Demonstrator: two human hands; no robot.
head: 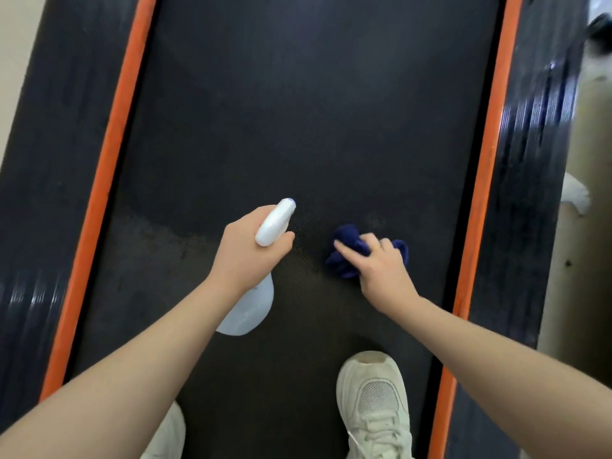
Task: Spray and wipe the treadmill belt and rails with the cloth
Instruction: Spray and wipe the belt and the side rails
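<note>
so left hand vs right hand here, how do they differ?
The left hand grips the white spray bottle and is held above the belt; the right hand presses the blue cloth onto the belt. The left's fingers wrap the bottle neck; the right's spread over the cloth. Both are bare and over the belt.

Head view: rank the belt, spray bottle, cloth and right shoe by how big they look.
1. Belt, by far the largest.
2. Right shoe, though it is nearer the camera and cut off.
3. Spray bottle, partly hidden by the left hand.
4. Cloth.
</note>
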